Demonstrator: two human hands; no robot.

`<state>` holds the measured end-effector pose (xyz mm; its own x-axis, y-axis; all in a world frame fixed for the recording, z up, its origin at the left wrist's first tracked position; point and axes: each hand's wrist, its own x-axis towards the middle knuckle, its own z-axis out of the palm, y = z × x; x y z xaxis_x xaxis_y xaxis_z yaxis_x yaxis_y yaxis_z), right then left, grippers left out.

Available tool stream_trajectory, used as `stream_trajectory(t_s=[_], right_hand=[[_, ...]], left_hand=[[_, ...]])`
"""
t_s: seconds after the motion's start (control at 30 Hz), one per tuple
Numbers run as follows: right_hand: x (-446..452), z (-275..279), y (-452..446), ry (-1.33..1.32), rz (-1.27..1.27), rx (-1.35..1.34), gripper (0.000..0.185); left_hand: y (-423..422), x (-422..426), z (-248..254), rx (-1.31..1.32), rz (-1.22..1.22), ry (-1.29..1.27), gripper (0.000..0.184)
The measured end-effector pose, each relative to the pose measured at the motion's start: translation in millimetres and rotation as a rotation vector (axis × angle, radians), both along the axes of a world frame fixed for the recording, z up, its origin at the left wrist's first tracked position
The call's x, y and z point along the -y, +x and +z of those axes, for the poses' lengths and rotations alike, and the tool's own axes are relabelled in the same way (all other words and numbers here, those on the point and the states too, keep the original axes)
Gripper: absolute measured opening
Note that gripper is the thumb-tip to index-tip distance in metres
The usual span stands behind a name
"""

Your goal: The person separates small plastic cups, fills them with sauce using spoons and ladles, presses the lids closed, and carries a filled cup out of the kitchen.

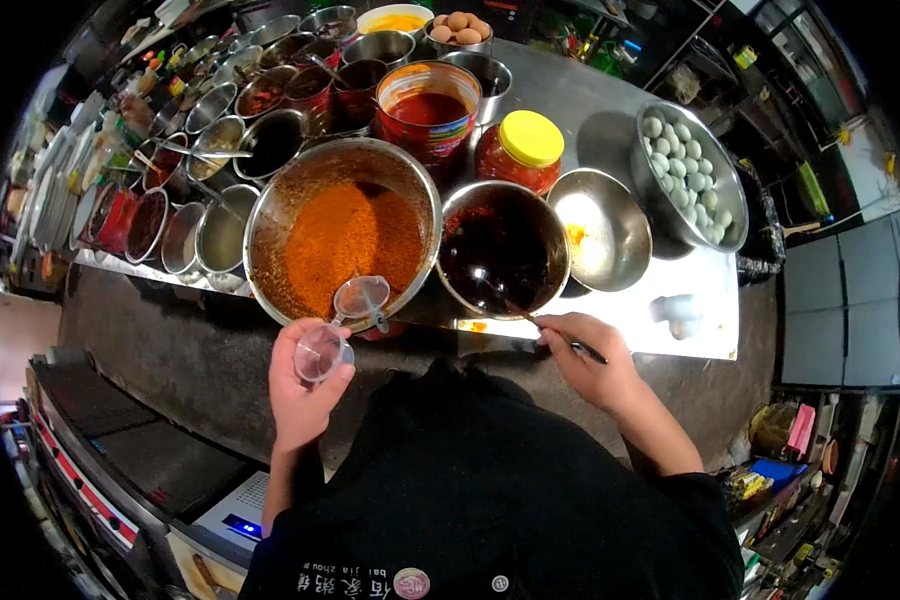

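Cup: small and clear, its hinged lid (361, 296) swung open, the cup (320, 355) sits at the table's near edge in front of the powder bowl (260, 250).
Left hand: your thumb and fingers pinch the cup's sides; the left hand (305, 385) is palm up.
Right hand: your right hand (595, 365) is closed round the utensil (528, 316), whose far end reaches into the pot (562, 240); the dark sauce hides its tip.
Progress: it looks early; the lid is open and you show no sauce in the cup. Filling and closing seem left.
Edges: your utensil crosses the pot's near rim; the lid overlaps the powder bowl's rim, contact unclear.
Room: you have bare table (610, 325) right of the pot, below the steel bowl (625, 240), and open floor (690, 400) beyond the edge.
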<state>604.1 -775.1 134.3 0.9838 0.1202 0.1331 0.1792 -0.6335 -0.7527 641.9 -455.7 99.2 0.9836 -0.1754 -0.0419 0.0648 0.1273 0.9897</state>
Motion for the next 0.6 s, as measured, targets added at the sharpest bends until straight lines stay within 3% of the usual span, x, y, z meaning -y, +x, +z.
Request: stream_trajectory(t_s=[0.53, 0.6], right_hand=[[21, -50, 5, 0.289, -0.206, 0.204, 0.017], [25, -54, 6, 0.320, -0.221, 0.215, 0.017]], left_hand=[[-6, 23, 5, 0.007, 0.022, 0.082, 0.052], [-7, 25, 8, 0.020, 0.042, 0.193, 0.054]])
